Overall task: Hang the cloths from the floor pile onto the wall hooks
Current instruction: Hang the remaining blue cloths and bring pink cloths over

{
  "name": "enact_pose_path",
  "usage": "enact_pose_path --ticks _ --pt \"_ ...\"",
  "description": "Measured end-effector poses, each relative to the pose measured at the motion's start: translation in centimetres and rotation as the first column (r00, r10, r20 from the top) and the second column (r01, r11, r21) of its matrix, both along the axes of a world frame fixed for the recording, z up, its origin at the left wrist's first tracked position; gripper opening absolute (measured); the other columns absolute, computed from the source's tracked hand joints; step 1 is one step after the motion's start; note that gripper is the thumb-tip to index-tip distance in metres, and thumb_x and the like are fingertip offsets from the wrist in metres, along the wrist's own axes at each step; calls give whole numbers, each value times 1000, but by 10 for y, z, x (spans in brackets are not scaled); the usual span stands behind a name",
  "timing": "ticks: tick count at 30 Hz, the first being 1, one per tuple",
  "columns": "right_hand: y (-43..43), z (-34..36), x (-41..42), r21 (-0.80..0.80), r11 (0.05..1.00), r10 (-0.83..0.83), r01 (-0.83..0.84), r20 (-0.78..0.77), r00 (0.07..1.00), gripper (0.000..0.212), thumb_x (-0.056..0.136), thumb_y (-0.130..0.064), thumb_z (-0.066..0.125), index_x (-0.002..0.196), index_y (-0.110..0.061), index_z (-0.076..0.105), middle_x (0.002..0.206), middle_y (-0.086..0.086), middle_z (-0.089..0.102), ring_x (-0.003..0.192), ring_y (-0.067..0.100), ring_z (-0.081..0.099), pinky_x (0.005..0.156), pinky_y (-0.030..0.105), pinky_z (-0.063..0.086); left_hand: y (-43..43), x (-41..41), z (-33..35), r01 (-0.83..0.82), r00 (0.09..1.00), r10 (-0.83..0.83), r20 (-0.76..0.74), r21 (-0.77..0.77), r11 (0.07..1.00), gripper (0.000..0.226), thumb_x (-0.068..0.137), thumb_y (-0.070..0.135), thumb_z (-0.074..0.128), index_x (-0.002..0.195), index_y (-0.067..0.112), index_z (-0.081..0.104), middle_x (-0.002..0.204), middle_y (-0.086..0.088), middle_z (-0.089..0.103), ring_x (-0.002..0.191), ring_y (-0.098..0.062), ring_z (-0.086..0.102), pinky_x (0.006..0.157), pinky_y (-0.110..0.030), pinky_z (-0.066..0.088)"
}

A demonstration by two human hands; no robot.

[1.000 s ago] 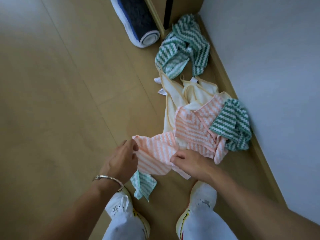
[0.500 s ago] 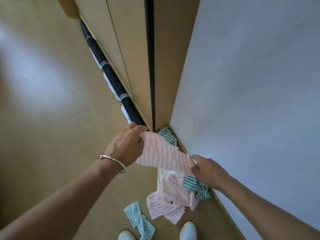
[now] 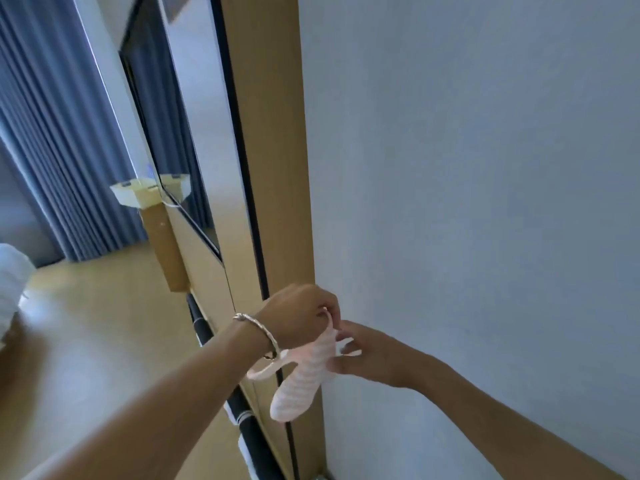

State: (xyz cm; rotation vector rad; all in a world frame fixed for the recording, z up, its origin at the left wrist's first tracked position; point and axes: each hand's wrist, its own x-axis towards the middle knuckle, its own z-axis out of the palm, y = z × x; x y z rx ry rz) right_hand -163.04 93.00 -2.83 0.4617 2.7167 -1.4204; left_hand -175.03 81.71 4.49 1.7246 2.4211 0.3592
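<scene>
Pink striped cloth [image 3: 304, 379] | left hand [image 3: 298, 317] pinches top | right hand [image 3: 370, 356] pinches edge

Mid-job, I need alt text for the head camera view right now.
Two hands hold a pink-and-white striped cloth up close to a plain pale wall, the left hand pinching its top loop and the right hand gripping its side. A wooden panel and blue curtains lie to the left.

The pink-and-white striped cloth [image 3: 304, 379] hung in the air, bunched into a narrow roll, with its lower end drooping free. The left hand [image 3: 301, 317] pinched a thin loop at its top, and the right hand [image 3: 367, 351] gripped its upper side just beside.
</scene>
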Motion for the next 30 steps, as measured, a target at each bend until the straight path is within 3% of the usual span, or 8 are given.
enact_pose_path --ticks 4,7,10,13,17,23,28,30 --pt "-17 63 11 129 990 -40 61 -158 987 32 93 -42 54 122 -30 56 119 -10 64 105 9 61 95 31 50 2 22 75 85 993 -80 -91 49 995 31 85 12 44 89 29 70 77 15 60 67 1 52 57 -12 35" --pt "-22 98 30 285 947 -106 149 -162 981 32 98 -43 38 111 -24 60 108 -3 68 96 16 65 89 36 52 -3 35 113 126 979 -114 -169 61 990 31 86 13 44 99 28 68 69 20 49 60 4 48 51 -11 30" --pt "-17 128 51 431 871 -182 236 -164 970 38 101 -41 28 104 -18 57 102 2 67 91 18 63 87 39 51 -5 41 140 161 969 -143 -203 72 984 32 84 14 46 103 28 67 75 20 51 67 3 50 54 -12 33" --pt "-12 156 72 543 781 -262 307 -160 952 34 102 -34 27 81 -20 50 87 -3 60 81 15 55 73 31 44 -4 41 155 203 956 -180 -231 83 976 26 87 21 48 103 27 67 88 12 60 75 0 53 61 -15 39" --pt "-19 177 100 637 691 -356 342 -112 928 29 101 -24 29 93 -13 55 95 -2 58 89 16 54 77 32 43 -11 32 155 249 922 -222 -317 48 967 21 91 30 43 97 28 63 88 12 57 84 -11 55 75 -26 46" --pt "-61 183 131 643 580 -558 500 -134 819 25 101 -24 32 81 -20 45 79 -9 48 78 16 50 62 26 34 -19 28 157 378 874 -309 -376 125 917 24 91 24 35 73 23 50 89 6 53 83 -15 53 73 -29 43" --pt "-116 186 169 685 491 -702 538 -55 710 30 102 -14 30 120 -15 53 101 0 56 66 8 46 55 22 34 -20 63 143 516 831 -436 -347 186 836 19 94 21 33 81 23 48 93 1 54 90 -20 53 76 -30 41" --pt "-135 191 191 693 448 -765 565 -29 643 29 98 -9 30 103 -21 56 100 -3 56 67 9 45 54 22 31 -22 81 140 570 804 -493 -333 194 798 19 94 21 34 81 26 47 85 3 53 84 -20 53 70 -28 38"
